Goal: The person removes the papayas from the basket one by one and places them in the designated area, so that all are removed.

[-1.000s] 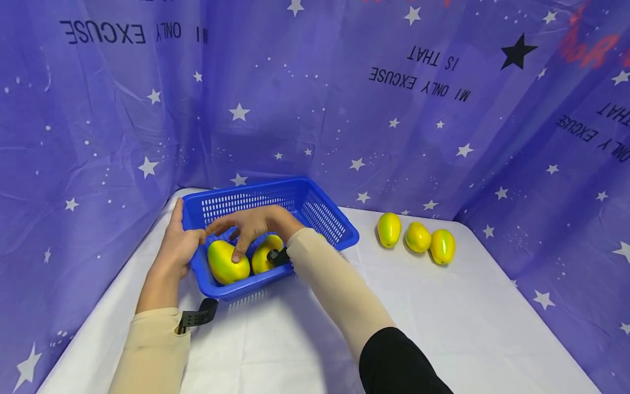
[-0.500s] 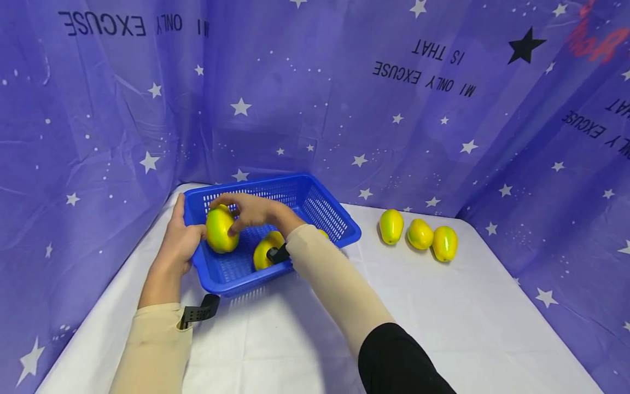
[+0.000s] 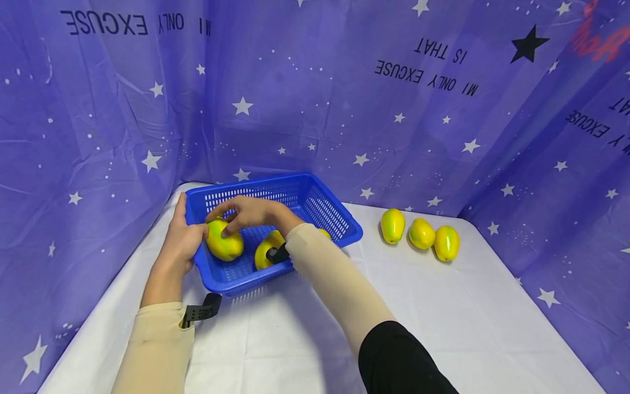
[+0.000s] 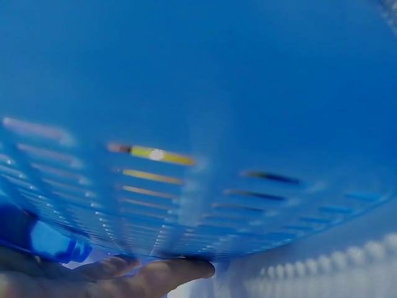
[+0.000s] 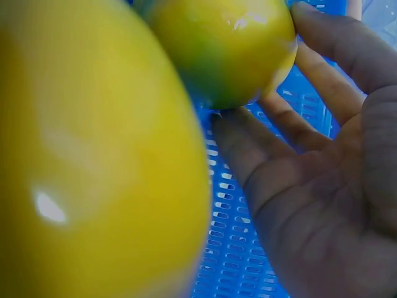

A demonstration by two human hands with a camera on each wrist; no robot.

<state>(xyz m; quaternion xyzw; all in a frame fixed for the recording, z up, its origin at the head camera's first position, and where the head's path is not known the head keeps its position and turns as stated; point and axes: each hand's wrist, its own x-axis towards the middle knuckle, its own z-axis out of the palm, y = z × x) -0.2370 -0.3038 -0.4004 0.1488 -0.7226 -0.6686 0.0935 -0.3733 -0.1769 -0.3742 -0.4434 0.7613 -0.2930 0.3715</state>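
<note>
A blue slotted basket (image 3: 236, 285) stands on the table with yellow-green mangoes inside. My left hand (image 3: 179, 241) grips its left end, thumb over the rim; in the left wrist view, fingers (image 4: 167, 273) lie against the basket's outer wall. My right hand (image 3: 251, 210) reaches into the basket and holds a mango (image 3: 226, 244) at the left end between thumb and fingers. From the right wrist, fingertips touch this mango (image 5: 236, 56), while another mango (image 5: 105, 161) fills the near side. That second mango (image 3: 262, 253) lies in the middle, partly behind a black wrist mount.
Part of a further mango (image 3: 324, 233) shows past the right forearm. Three mangoes (image 3: 392, 226) sit in a row on the white tablecloth (image 3: 418, 317), right of the basket. A purple star-printed curtain (image 3: 315, 98) hangs behind and around the table.
The mango in my right hand has moved from the basket's front left towards the back left, stood up, then tipped over. My left hand stays on the basket.
</note>
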